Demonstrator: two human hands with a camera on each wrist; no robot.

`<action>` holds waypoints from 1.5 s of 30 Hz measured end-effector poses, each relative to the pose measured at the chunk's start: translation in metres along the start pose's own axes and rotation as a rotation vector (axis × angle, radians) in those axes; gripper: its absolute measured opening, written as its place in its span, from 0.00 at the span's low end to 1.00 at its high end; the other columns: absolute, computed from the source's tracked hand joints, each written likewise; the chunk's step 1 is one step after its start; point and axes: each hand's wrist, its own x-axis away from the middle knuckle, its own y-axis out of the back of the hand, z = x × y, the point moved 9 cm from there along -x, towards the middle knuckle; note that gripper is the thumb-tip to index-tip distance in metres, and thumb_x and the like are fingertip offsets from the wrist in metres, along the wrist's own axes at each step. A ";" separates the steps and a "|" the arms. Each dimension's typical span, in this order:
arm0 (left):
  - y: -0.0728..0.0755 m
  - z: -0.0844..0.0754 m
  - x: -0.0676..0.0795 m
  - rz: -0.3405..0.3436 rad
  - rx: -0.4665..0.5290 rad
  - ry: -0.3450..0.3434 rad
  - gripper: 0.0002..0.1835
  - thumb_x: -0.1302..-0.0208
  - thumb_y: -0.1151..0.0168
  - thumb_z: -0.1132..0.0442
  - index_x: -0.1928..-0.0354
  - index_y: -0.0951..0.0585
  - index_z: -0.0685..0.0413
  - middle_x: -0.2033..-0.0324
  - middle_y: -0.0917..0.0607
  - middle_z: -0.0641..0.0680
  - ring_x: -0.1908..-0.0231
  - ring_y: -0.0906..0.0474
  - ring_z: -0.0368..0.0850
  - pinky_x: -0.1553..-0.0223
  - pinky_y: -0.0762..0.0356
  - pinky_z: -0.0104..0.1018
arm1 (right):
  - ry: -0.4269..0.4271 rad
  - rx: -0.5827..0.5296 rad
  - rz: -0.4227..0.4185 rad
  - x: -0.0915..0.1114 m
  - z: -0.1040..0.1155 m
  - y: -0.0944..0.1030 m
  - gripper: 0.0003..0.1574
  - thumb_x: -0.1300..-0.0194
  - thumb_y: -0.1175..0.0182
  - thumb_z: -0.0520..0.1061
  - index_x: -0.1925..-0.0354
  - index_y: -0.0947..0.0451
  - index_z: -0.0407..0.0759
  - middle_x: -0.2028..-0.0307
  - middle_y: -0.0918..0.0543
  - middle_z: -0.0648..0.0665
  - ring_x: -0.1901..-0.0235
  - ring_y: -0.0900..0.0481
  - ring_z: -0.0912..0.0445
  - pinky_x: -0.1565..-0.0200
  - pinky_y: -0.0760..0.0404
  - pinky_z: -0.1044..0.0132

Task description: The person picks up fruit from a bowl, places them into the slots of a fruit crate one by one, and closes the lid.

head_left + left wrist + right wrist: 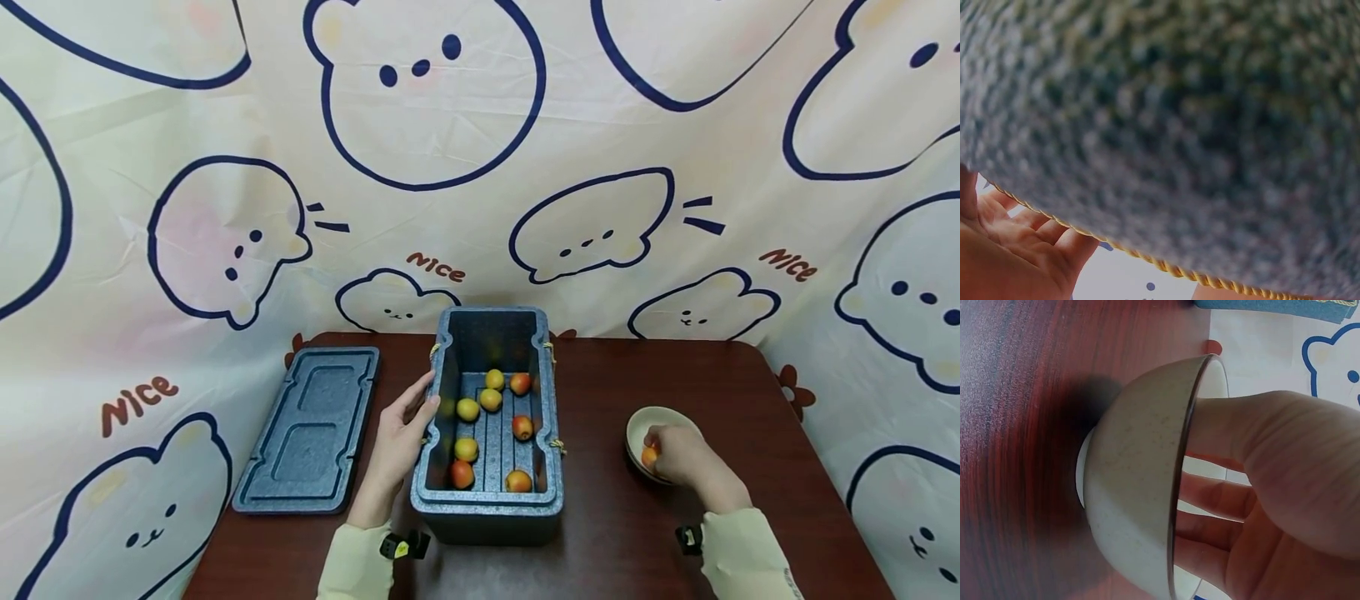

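A grey-blue speckled foam box (487,508) stands lengthwise on the table. Inside it lie several small round fruits, some yellow (468,409), others red-orange (522,427). My left hand (397,442) rests against the box's left side, fingers extended along the wall. In the left wrist view, the blurred box wall fills most of the picture, with a twisted gold cord (1172,269) below. To the right, my right hand (681,454) reaches into a cream bowl (1141,462) with a brown rim. An orange fruit (649,456) shows right at its fingers; the fingertips are hidden inside the bowl.
The box's flat lid (311,429) lies on the table to the left. Dark reddish-brown wood makes up the tabletop (600,517). Behind and beside it hangs a pale cloth (465,225) printed with cartoon animals.
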 end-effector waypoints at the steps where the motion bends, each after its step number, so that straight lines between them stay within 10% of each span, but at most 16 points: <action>1: 0.000 0.000 0.000 0.000 0.003 0.001 0.24 0.24 0.43 0.57 0.29 0.27 0.48 0.33 0.25 0.56 0.38 0.25 0.55 0.48 0.24 0.29 | 0.001 0.003 -0.002 0.000 0.000 0.000 0.14 0.55 0.32 0.34 0.64 0.17 0.40 0.74 0.19 0.49 0.73 0.28 0.55 0.64 0.25 0.57; 45: 0.000 -0.001 0.000 -0.016 -0.008 0.006 0.24 0.24 0.43 0.57 0.29 0.27 0.50 0.33 0.25 0.57 0.38 0.25 0.54 0.48 0.24 0.28 | 0.015 -0.217 -0.007 0.008 0.001 0.035 0.19 0.47 0.28 0.38 0.54 0.17 0.38 0.62 0.15 0.45 0.68 0.24 0.55 0.66 0.24 0.59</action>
